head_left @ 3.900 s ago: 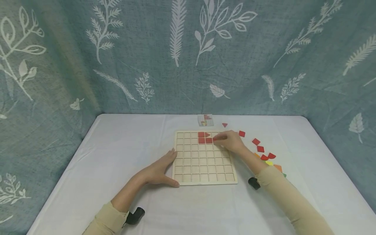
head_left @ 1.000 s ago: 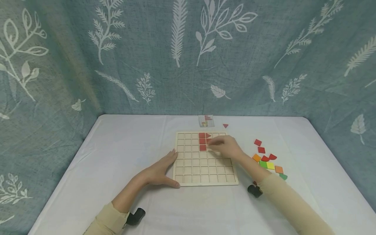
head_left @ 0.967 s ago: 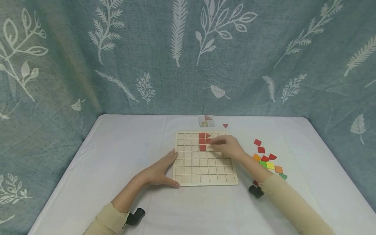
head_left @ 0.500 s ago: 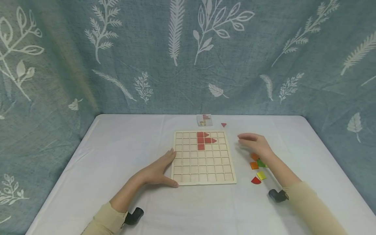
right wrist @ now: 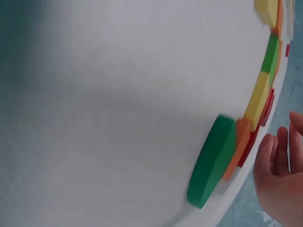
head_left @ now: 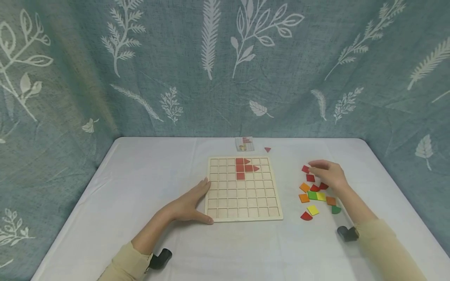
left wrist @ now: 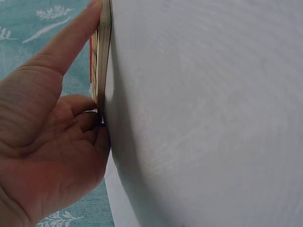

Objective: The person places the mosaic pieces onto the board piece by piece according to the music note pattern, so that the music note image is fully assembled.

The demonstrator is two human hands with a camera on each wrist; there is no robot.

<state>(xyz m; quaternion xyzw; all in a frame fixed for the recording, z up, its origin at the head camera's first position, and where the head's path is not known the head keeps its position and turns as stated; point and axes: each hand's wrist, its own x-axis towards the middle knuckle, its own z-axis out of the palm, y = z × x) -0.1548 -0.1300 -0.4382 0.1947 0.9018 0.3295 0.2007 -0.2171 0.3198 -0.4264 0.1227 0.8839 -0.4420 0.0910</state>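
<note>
A wooden grid board (head_left: 260, 197) lies on the table with several red tiles (head_left: 240, 168) in its upper cells. They form a column of squares, with a square and two triangles to its right. My left hand (head_left: 191, 201) rests at the board's left edge, thumb and fingers spread; in the left wrist view the hand (left wrist: 52, 142) touches the board's side (left wrist: 105, 56). My right hand (head_left: 328, 173) hovers at a loose red square (head_left: 305, 169), thumb and fingertips apart, the thumb overlapping it. The right wrist view shows part of this hand (right wrist: 279, 179), its fingertips partly cut off.
Loose orange, green, yellow and red pieces (head_left: 312, 195) lie right of the board. Nearer the front are a yellow square (head_left: 313, 210) and a red quarter-circle (head_left: 306, 216). A small picture card (head_left: 244, 144) and a red triangle (head_left: 268, 149) lie behind the board.
Red pieces were added to the board, including a third column square and a second-row triangle. My right hand then moved right, off the board, to the loose pieces. My left hand stayed.
</note>
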